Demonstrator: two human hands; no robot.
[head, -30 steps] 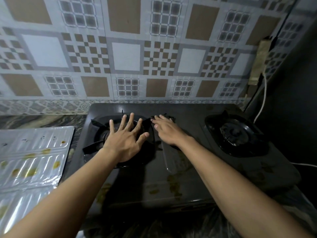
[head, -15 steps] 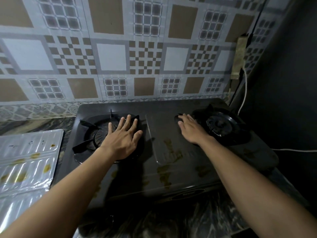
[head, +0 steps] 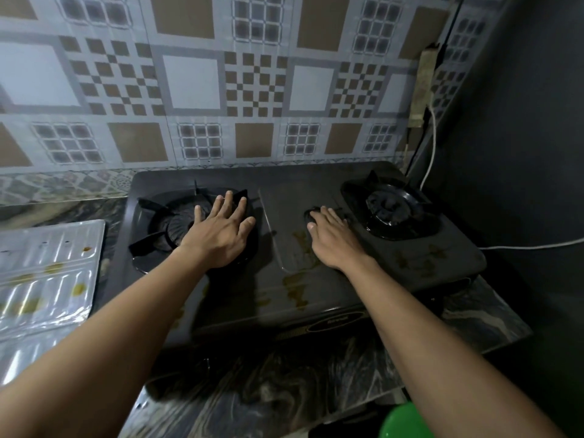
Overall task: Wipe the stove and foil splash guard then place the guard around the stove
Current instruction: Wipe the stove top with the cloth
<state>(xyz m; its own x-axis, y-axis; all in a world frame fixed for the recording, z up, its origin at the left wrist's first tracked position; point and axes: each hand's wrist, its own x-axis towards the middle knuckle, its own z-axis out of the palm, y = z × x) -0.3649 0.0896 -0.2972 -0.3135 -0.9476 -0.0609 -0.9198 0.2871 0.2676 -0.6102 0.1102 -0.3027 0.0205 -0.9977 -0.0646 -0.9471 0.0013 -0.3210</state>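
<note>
A black two-burner stove (head: 335, 298) sits on the counter against the tiled wall, with brown stains (head: 297, 286) on its middle and front. My left hand (head: 221, 238) rests flat, fingers spread, on the left burner grate (head: 158, 226). My right hand (head: 331, 241) lies flat on the stove top between the middle and the right burner (head: 392, 207). Its straight fingers press on a small dark thing (head: 313, 213), too dark to identify. The foil splash guard (head: 47, 273) lies flat on the counter at the left, spotted with yellow-brown stains.
A dark wall stands close to the stove's right side. A white cable (head: 433, 147) runs down it from a wall fitting. The marbled counter (head: 284, 390) extends in front of the stove. A green round object (head: 401, 422) shows at the bottom right.
My right hand slid across the stove top from beside the left burner toward the right burner, then a little back. My left hand stayed on the left burner.
</note>
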